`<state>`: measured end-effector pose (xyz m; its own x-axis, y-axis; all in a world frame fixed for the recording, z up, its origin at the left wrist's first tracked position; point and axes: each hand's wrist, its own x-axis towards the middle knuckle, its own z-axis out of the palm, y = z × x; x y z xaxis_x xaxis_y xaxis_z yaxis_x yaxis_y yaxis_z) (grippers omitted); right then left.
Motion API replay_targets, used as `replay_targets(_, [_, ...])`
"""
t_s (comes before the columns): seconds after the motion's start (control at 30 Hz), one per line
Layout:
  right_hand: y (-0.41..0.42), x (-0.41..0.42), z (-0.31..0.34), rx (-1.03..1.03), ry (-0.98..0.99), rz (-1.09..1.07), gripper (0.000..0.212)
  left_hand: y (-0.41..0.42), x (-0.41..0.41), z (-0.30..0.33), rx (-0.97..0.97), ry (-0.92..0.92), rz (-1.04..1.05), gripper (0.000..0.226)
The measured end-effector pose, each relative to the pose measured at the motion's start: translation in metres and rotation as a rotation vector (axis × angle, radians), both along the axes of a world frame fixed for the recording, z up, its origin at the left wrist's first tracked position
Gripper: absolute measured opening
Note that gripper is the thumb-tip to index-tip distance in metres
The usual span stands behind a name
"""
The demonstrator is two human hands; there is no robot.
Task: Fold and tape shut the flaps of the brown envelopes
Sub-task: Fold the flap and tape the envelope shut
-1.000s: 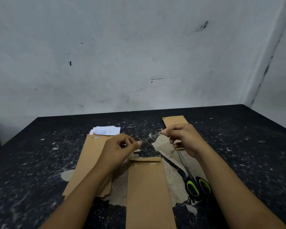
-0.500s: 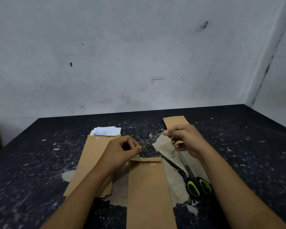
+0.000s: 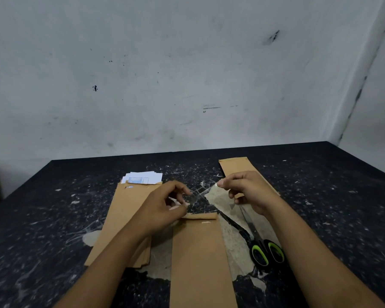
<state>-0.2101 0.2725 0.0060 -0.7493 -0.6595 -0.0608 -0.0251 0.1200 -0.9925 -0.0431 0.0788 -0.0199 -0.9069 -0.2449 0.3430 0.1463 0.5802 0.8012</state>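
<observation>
- Brown envelope point(image 3: 201, 258) lies lengthwise on the tabletop point(image 3: 42, 230) at the 6 o'clock side of the view, its folded flap point(image 3: 201, 216) at the far end, just under the two hands.
- Left hand point(image 3: 162, 207) hovers above the flap's left corner, thumb and fingers pinching one end of a clear tape strip point(image 3: 201, 192).
- Right hand point(image 3: 248, 190) pinches the other end of the strip, at 2 o'clock from the left hand; the strip stretches between them above the tabletop and is not yet on the flap.
- Stack of brown envelopes point(image 3: 125, 218) lies at 9 o'clock from the middle envelope, partly covered by the left forearm.
- White papers point(image 3: 142, 177) stick out from the far end of that stack, at 11 o'clock.
- One more brown envelope point(image 3: 236, 166) lies at 1 o'clock, its near part hidden behind the right hand.
- Scissors point(image 3: 262, 250) with green-and-black handles rest at 3 o'clock from the middle envelope, blades pointing toward the hands; the right wrist crosses over the blades.
- Worn pale patches show in the dark tabletop round the envelopes.
</observation>
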Motion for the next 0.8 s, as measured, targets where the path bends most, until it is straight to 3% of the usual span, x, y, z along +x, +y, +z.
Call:
replay_targets(0.2, [0.0, -0.001, 0.0, 0.039, 0.041, 0.007, 0.006, 0.004, -0.002, 0.001, -0.097, -0.063, -0.145, 0.032])
replay_targets(0.47, [0.002, -0.001, -0.003, 0.197, 0.138, -0.007, 0.007, -0.001, -0.004, -0.004, -0.005, -0.225, -0.161, 0.045])
replay_targets(0.8, [0.01, -0.003, 0.002, 0.506, 0.311, -0.084, 0.033, 0.002, -0.002, -0.001, 0.043, -0.276, -0.172, 0.038])
